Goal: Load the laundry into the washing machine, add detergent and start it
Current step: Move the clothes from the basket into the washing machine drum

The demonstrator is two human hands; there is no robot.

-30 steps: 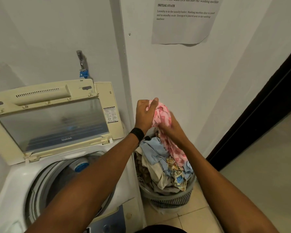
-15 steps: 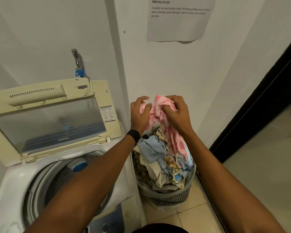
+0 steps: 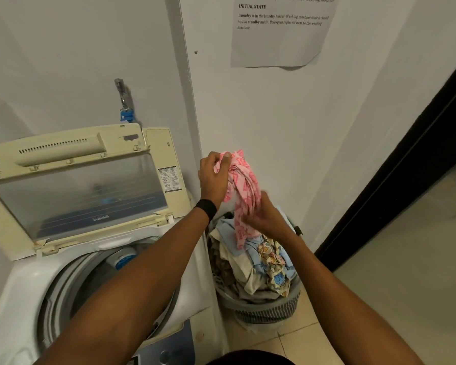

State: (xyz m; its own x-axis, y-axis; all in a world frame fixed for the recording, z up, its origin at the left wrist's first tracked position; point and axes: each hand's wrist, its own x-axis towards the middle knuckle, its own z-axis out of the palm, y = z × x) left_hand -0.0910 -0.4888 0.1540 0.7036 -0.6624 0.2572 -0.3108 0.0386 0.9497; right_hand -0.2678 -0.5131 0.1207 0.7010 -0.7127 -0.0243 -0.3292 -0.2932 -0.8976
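Note:
A pink patterned cloth [image 3: 244, 185] hangs above the grey laundry basket [image 3: 263, 308], which is heaped with mixed clothes [image 3: 256, 264]. My left hand [image 3: 213, 177] grips the cloth's top end, high up by the wall. My right hand [image 3: 261, 217] holds the cloth lower down, just over the basket. To the left stands the top-loading washing machine [image 3: 24, 285] with its lid [image 3: 79, 191] raised and the drum [image 3: 95, 280] open below my left forearm.
A tap with a blue fitting [image 3: 125, 106] sticks out of the wall behind the machine. A printed paper sheet [image 3: 282, 30] hangs on the wall. A dark doorway [image 3: 406, 167] lies at right, with tiled floor [image 3: 411, 272] beyond the basket.
My left hand has lifted the cloth's top end higher. My right hand has slid down the cloth toward the basket, so the cloth is stretched out longer.

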